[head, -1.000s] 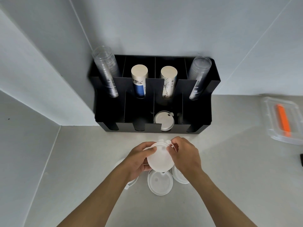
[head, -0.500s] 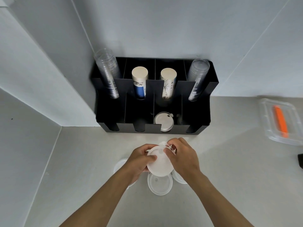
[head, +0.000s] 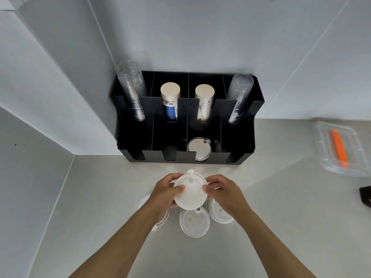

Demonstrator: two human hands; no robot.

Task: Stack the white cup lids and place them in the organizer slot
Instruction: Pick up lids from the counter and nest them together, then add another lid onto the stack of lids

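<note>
Pale grey desk point(head: 261, 227) set into a white-walled corner. Nearest, three loose white lids point(head: 194, 222) flat on the surface, partly hidden under the wrists. Just above them, left hand point(head: 163, 194) and right hand point(head: 224, 192) curled narrowly around opposite edges of a held lid stack point(head: 189, 194), thumbs pressed on its top face, lifted clear of the desk. Farther back, black organizer point(head: 236, 157) against the wall: one white lid point(head: 199, 150) in the third front slot; clear cup stacks point(head: 131, 91) in the outer rear slots, paper cup stacks point(head: 169, 101) in the two middle ones. Far right, clear plastic box point(head: 321, 149) holding an orange item point(head: 339, 148).
</note>
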